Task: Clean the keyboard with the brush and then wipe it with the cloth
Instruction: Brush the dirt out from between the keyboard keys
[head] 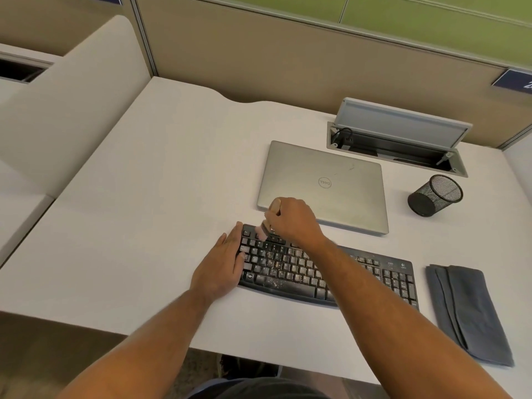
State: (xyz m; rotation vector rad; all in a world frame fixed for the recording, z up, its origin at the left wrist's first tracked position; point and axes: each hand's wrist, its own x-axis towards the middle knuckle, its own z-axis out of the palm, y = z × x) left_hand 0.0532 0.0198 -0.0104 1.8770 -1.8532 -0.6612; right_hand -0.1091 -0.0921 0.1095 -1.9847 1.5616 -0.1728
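A black keyboard (380, 277) lies on the white desk (149, 197), with pale crumbs scattered over its left-hand keys. My right hand (293, 221) is closed around a small brush (263, 230) with a wooden handle; its blurred bristles touch the top left rows of keys. My left hand (220, 263) rests flat against the keyboard's left end, fingers spread, thumb over the edge keys. A folded grey cloth (466, 309) lies on the desk just right of the keyboard. My right forearm crosses over the keyboard's middle and hides those keys.
A closed silver laptop (331, 180) sits right behind the keyboard. A black mesh pen cup (436, 195) stands to its right. An open cable hatch (397, 142) is set in the desk at the back right. Partition walls (259, 61) bound the desk behind and left.
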